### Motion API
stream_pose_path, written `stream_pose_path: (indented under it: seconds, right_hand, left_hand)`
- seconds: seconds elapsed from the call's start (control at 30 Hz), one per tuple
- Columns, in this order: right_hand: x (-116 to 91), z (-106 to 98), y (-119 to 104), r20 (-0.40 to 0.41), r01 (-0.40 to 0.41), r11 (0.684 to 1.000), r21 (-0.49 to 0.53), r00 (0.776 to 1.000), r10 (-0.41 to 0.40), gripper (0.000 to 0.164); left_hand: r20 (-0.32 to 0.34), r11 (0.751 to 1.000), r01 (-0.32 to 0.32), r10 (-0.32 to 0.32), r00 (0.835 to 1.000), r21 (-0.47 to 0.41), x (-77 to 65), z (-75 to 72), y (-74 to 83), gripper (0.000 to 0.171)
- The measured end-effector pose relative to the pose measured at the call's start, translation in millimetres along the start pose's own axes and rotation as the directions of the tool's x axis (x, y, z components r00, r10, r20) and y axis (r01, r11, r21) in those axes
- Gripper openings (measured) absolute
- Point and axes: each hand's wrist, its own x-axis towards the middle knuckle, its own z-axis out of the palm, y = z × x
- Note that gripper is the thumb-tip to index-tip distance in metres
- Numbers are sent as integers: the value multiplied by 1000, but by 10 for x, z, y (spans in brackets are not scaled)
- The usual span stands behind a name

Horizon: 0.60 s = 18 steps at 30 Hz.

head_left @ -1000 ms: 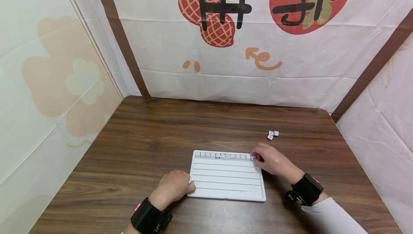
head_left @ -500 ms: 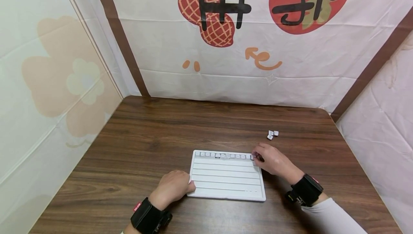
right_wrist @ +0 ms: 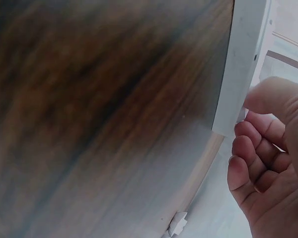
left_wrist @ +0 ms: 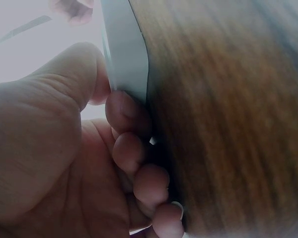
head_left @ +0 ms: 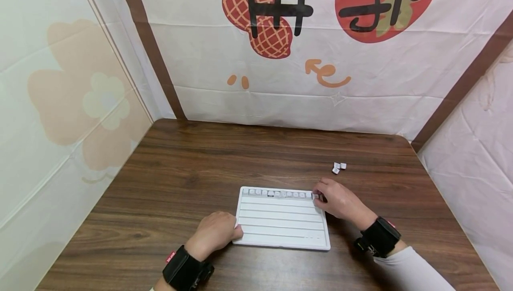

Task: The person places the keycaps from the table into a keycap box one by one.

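A white ridged board [head_left: 280,224] lies on the table, with a row of small white keycap-like tiles [head_left: 276,194] along its far edge. My left hand [head_left: 216,231] grips the board's near left side, the thumb on top and the fingers curled against the edge, as the left wrist view shows. At the far right corner my right hand [head_left: 338,197] pinches a small tile [head_left: 315,196] at the row's right end. The fingers hide most of that tile. In the right wrist view the thumb and forefinger meet at the board's side wall [right_wrist: 238,74].
Three loose white tiles [head_left: 335,170] lie close together on the brown wooden table [head_left: 192,161], beyond the right hand. Printed fabric walls [head_left: 280,108] stand behind the table and at both sides. Each wrist wears a black camera band [head_left: 380,236].
The tile at the right fingertips has shifted slightly to the right within the row, and the fingers have moved a little with it. The left hand, board and loose tiles stay put.
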Motion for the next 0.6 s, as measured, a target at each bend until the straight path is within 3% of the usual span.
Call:
stream_pose_path:
  seconds: [0.27, 0.6]
  right_hand:
    - [7, 7, -2, -23, 29, 999, -21, 999, -30, 11]
    - [-4, -19, 10, 30, 8, 999, 32, 1000, -9, 14]
  left_hand:
    - [0, 1000, 3, -3, 1000, -3, 1, -11, 4, 31]
    - [9, 1000, 1, -1, 1000, -13, 6, 0, -5, 31]
